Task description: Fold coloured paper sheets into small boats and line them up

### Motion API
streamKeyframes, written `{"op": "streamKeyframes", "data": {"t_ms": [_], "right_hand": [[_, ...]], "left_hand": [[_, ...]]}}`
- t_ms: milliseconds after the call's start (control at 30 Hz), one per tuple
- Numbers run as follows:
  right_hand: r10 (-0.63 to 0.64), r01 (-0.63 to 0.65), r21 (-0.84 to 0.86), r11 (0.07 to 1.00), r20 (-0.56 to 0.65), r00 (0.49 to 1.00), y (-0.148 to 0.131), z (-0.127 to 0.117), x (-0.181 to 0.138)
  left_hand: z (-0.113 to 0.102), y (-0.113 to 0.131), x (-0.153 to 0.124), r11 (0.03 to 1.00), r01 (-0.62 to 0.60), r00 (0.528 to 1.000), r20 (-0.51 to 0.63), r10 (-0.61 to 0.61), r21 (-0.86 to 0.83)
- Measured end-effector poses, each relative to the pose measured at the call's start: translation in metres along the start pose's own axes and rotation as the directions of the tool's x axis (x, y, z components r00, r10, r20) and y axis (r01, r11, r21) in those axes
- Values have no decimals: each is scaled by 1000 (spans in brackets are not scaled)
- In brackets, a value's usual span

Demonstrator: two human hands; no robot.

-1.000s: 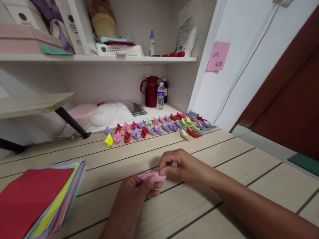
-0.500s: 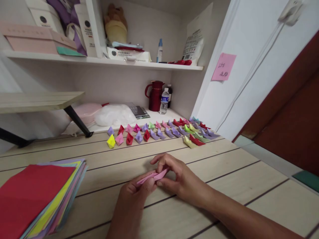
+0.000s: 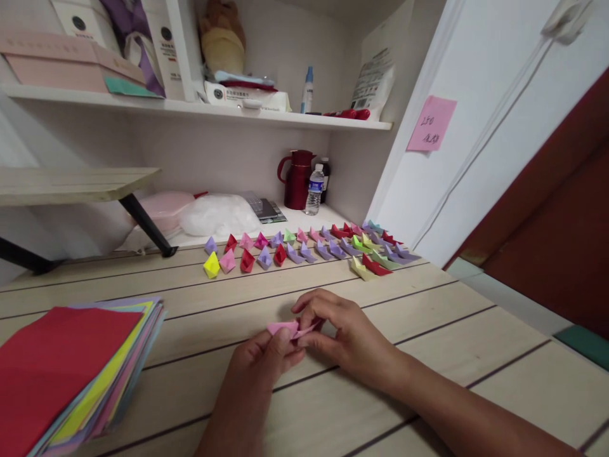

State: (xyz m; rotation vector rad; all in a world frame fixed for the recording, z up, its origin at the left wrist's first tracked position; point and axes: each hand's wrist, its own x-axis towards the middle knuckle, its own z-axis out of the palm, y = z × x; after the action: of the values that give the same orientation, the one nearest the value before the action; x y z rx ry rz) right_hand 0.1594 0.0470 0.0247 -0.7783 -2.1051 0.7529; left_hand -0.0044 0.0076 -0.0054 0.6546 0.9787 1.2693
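Observation:
Between my two hands, just above the wooden tabletop (image 3: 428, 330), is a small folded piece of pink paper (image 3: 284, 327). My left hand (image 3: 261, 355) pinches its left part, thumb on the near side. The fingertips of my right hand (image 3: 333, 324) close on its right end, covering part of it. Beyond my hands stand rows of small folded paper boats, among them a yellow one (image 3: 212, 266), a red one (image 3: 247, 261) and a purple one (image 3: 338, 250).
A stack of coloured paper (image 3: 61, 362), red on top, lies at the left. A raised wooden stand (image 3: 76, 184) with black legs is behind it. At the back are a dark red jug (image 3: 297, 181), a water bottle (image 3: 314, 192) and a plastic bag (image 3: 219, 216).
The pink paper has turned a little between my fingers, and its left part now shows a broader face. Both hands keep hold of it. The camera view has shifted slightly.

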Motion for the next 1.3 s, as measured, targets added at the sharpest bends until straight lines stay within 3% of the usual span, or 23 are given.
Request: {"op": "streamKeyframes", "data": {"t_ms": [200, 333, 533, 800, 1000, 1300], "right_hand": [[13, -11, -51, 999, 38, 999, 4, -2, -1], [44, -40, -35, 999, 118, 992, 3, -3, 2], [140, -163, 126, 979, 174, 975, 7, 1, 0], [209, -221, 114, 969, 105, 972, 10, 17, -5], [177, -186, 148, 971, 70, 982, 9, 28, -6], [234, -248, 209, 946, 93, 968, 5, 35, -4]], "left_hand": [[3, 9, -7, 990, -5, 999, -51, -3, -144], [4, 10, -10, 992, 2, 999, -52, -9, -128], [5, 10, -12, 994, 13, 999, -32, -17, -108], [4, 10, -13, 987, 17, 999, -31, -22, -161], [4, 7, -9, 979, 28, 998, -55, -40, -202], [2, -2, -6, 939, -49, 999, -8, 49, -340]]}}
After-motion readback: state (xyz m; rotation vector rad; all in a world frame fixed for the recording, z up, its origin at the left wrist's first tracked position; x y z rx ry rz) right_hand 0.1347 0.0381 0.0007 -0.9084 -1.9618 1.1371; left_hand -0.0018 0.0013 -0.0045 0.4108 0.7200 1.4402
